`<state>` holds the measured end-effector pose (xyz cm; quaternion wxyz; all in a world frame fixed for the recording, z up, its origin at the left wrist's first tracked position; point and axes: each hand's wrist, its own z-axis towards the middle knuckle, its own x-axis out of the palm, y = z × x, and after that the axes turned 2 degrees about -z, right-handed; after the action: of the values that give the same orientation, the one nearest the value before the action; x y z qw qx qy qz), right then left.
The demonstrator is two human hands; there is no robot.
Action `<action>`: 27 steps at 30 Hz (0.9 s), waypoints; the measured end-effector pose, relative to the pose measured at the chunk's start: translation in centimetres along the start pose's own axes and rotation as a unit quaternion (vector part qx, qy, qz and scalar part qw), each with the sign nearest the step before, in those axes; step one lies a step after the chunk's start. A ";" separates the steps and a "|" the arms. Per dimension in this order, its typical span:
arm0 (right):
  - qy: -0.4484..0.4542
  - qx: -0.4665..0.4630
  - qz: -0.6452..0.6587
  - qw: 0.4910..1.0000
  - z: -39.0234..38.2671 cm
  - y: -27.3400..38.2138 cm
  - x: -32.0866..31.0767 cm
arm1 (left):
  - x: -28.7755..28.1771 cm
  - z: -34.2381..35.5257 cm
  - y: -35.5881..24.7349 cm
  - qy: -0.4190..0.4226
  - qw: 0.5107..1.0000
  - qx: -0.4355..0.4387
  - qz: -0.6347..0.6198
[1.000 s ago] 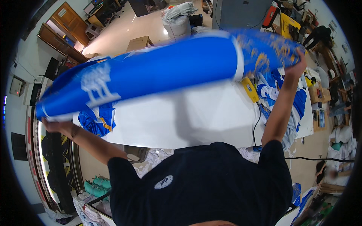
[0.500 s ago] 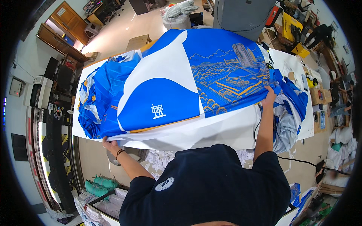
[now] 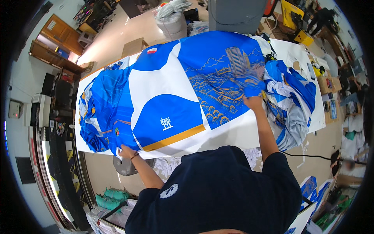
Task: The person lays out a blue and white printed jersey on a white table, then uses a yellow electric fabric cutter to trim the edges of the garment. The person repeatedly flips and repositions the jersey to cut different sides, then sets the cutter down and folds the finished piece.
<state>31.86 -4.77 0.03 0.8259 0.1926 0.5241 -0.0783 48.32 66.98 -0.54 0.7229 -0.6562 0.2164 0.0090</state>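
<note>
Evenly spread between two hands, a printed blue-and-white fabric sheet point(image 3: 167, 107) lies across a white-topped table point(image 3: 230, 136).

At its near left corner the left hand point(image 3: 126, 151), a dark bracelet point(image 3: 135, 155) on its wrist, has its fingers closed on the blue edge; farther right and higher up, the right hand point(image 3: 253, 102) grips a bunched fold, the cloth puckering around it. The sheet shows a white curved band, an orange strip along the near edge and a line-drawn cityscape in orange on blue. A crumpled blue fabric heap point(image 3: 90, 117) sits at the table's left end, and a blue, white and grey fabric pile point(image 3: 293, 97) at its right. Beyond the far edge stand a grey cabinet point(image 3: 235, 17), a stuffed white sack point(image 3: 172, 26) and a low wooden stool point(image 3: 133, 45).
</note>
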 end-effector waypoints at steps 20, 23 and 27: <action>0.211 0.218 0.127 0.944 7.1 -6.7 0.2 | -0.5 -19.1 3.4 0.437 0.707 0.367 0.418; 0.243 0.253 0.145 0.925 6.6 -7.3 0.7 | -0.8 -18.6 3.2 0.444 0.703 0.358 0.425; 0.176 0.323 0.243 0.898 2.3 -8.7 2.8 | -0.2 -17.8 3.2 0.436 0.703 0.364 0.428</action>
<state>32.11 -13.48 -3.64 0.6058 0.5806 0.5439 -0.0053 41.85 50.55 -4.29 0.6487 -0.1091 0.7516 -0.0488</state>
